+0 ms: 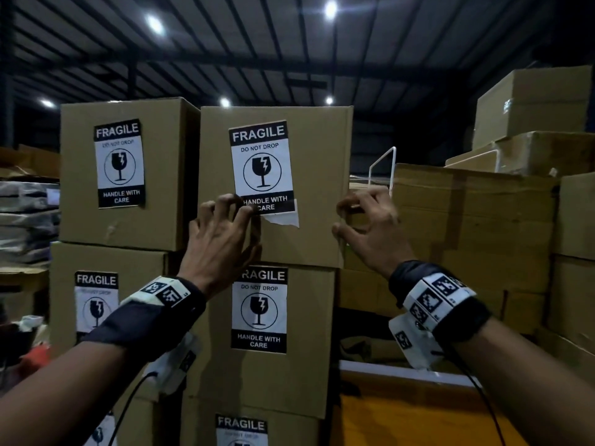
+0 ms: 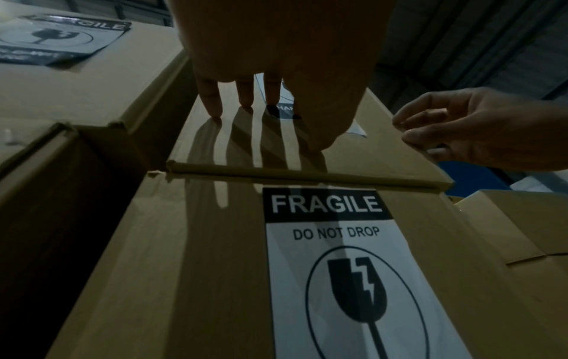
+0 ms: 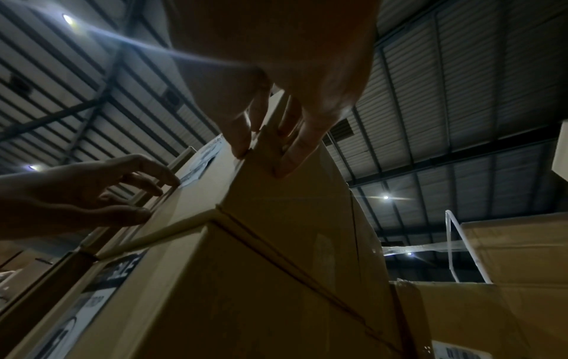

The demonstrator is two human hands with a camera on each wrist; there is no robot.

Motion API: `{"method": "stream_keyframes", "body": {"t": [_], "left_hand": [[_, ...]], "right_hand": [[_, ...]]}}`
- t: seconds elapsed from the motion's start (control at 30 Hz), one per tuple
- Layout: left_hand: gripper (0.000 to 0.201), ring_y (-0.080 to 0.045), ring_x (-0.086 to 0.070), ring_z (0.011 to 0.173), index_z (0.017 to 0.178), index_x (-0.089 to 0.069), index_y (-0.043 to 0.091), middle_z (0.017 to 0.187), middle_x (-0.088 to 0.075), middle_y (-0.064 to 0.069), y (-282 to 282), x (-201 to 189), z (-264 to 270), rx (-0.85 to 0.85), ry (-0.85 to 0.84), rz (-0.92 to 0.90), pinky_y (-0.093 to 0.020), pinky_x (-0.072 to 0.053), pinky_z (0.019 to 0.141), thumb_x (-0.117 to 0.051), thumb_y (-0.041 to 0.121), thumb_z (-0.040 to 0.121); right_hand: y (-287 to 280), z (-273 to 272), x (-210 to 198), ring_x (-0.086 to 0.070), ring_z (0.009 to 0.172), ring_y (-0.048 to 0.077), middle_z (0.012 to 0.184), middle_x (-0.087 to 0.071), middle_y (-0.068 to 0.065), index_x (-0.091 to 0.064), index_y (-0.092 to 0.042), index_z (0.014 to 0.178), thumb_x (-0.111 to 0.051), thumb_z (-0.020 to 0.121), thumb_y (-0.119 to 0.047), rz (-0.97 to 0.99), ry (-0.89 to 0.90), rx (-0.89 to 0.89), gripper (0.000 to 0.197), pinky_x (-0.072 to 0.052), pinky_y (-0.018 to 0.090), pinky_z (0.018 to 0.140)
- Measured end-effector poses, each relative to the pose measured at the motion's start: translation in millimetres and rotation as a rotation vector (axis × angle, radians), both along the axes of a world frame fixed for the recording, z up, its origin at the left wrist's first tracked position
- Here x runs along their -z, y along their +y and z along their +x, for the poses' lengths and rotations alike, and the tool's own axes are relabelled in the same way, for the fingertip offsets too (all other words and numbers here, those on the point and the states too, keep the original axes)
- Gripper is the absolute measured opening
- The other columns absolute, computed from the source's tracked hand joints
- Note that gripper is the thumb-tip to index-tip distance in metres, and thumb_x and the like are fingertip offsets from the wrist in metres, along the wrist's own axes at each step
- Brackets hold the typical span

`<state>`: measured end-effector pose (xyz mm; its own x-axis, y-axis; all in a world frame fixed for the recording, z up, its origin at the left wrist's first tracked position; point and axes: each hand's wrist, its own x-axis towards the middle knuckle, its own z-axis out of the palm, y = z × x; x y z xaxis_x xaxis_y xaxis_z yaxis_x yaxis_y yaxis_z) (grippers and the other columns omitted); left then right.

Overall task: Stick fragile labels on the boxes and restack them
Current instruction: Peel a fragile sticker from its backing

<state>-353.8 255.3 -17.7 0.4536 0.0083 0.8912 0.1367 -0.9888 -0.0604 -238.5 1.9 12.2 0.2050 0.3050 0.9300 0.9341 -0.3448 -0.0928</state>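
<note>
Pressing spread left hand (image 1: 222,233) fingertips on fragile label's (image 1: 262,170) lower left corner | right hand (image 1: 370,230) fingers curled round top box's (image 1: 318,162) right edge

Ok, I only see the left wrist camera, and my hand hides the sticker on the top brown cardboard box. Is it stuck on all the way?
Observer: Not quite. The head view shows the black-and-white fragile label on the top brown cardboard box, but a torn white paper scrap pokes out under its bottom edge, beside the left hand.
Child: How is my other hand holding on?
Observer: The right wrist view shows the right hand pinching the box's right corner, thumb in front, fingers round the side.
</note>
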Motion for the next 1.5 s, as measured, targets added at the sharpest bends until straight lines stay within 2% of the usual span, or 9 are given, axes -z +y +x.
{"method": "stream_keyframes", "body": {"t": [0.2, 0.33, 0.47, 0.53, 0.77, 0.93, 1.13, 1.27, 1.5], "left_hand": [[0.05, -0.038, -0.034, 0.121, 0.128, -0.047, 0.018, 0.137, -0.038, -0.016, -25.0, 10.8, -1.2, 0.039, -0.041, 0.035, -0.055, -0.045, 0.076, -0.066, 0.036, 0.085], [0.05, -0.041, -0.037, 0.125, 0.13, -0.049, 0.016, 0.139, -0.041, -0.019, -73.8, 31.4, 6.2, 0.147, -0.011, 0.11, -0.054, -0.045, 0.081, -0.049, 0.042, 0.087], [0.057, -0.039, -0.036, 0.125, 0.132, -0.049, 0.017, 0.139, -0.041, -0.017, -147.4, 49.0, 30.9, 0.286, 0.023, 0.174, -0.056, -0.045, 0.094, -0.065, 0.04, 0.083], [0.061, -0.037, -0.034, 0.126, 0.133, -0.048, 0.018, 0.139, -0.042, -0.017, -190.9, 55.8, 44.9, 0.365, 0.055, 0.176, -0.054, -0.045, 0.094, -0.071, 0.041, 0.08], [0.059, -0.031, -0.025, 0.135, 0.141, -0.036, 0.028, 0.146, -0.026, -0.007, -367.3, 85.2, 106.6, 0.516, 0.254, 0.193, -0.049, -0.038, 0.102, -0.057, 0.05, 0.091], [0.06, -0.029, -0.024, 0.135, 0.145, -0.032, 0.029, 0.15, -0.023, -0.005, -491.1, 100.2, 165.2, 0.551, 0.339, 0.187, -0.047, -0.038, 0.104, -0.052, 0.053, 0.094], [0.065, -0.032, -0.029, 0.133, 0.146, -0.027, 0.03, 0.149, -0.022, -0.008, -638.0, 94.1, 254.2, 0.516, 0.404, 0.146, -0.052, -0.042, 0.104, -0.055, 0.053, 0.093], [0.067, -0.033, -0.028, 0.134, 0.146, -0.026, 0.032, 0.151, -0.019, -0.007, -702.5, 78.8, 305.1, 0.479, 0.408, 0.092, -0.055, -0.041, 0.105, -0.057, 0.054, 0.091], [0.076, -0.039, -0.022, 0.135, 0.151, -0.011, 0.042, 0.155, -0.004, -0.011, -752.5, 21.6, 408.6, 0.353, 0.351, 0.078, -0.057, -0.039, 0.1, -0.056, 0.058, 0.091]], "right_hand": [[-8.8, 1.3, 11.7, -0.06, 0.102, 0.018, 0.12, -0.049, 0.008, -0.061, -0.013, 0.113, -0.072, 0.088, -0.029, 0.034, -0.013, -0.054, 0.032, -0.061, 0.027, 0.073], [-50.8, 6.2, 39.1, -0.06, 0.096, 0.012, 0.112, -0.052, 0.003, -0.064, -0.016, 0.11, -0.071, 0.09, -0.025, 0.083, -0.028, -0.012, 0.023, -0.057, 0.023, 0.071], [-123.4, 17.3, 76.2, -0.058, 0.091, 0.007, 0.104, -0.056, 0.001, -0.068, -0.014, 0.104, -0.073, 0.089, -0.02, 0.033, 0.03, 0.112, 0.017, -0.047, 0.009, 0.068], [-166.7, 19.7, 90.7, -0.057, 0.093, 0.005, 0.105, -0.055, 0.0, -0.067, -0.015, 0.106, -0.072, 0.089, -0.019, 0.03, 0.094, 0.186, 0.017, -0.046, 0.006, 0.067], [-352.7, 42.0, 122.4, -0.058, 0.092, 0.01, 0.106, -0.056, -0.001, -0.066, -0.018, 0.106, -0.069, 0.091, -0.022, 0.05, 0.214, 0.486, 0.016, -0.047, 0.01, 0.07], [-491.9, 77.0, 133.0, -0.057, 0.095, 0.012, 0.11, -0.055, 0.0, -0.064, -0.017, 0.109, -0.065, 0.092, -0.022, 0.059, 0.277, 0.622, 0.017, -0.054, 0.03, 0.082], [-636.6, 150.3, 128.0, -0.056, 0.099, 0.013, 0.111, -0.053, -0.001, -0.063, -0.017, 0.115, -0.066, 0.092, -0.023, 0.002, 0.269, 0.674, 0.023, -0.05, 0.03, 0.086], [-693.3, 200.2, 101.7, -0.053, 0.108, 0.02, 0.115, -0.054, 0.003, -0.061, -0.019, 0.123, -0.066, 0.092, -0.025, -0.041, 0.253, 0.683, 0.032, -0.047, 0.04, 0.095], [-735.4, 263.9, 70.3, -0.047, 0.115, 0.022, 0.123, -0.051, 0.007, -0.059, -0.017, 0.13, -0.065, 0.093, -0.024, -0.045, 0.226, 0.69, 0.038, -0.035, 0.029, 0.094]]}}
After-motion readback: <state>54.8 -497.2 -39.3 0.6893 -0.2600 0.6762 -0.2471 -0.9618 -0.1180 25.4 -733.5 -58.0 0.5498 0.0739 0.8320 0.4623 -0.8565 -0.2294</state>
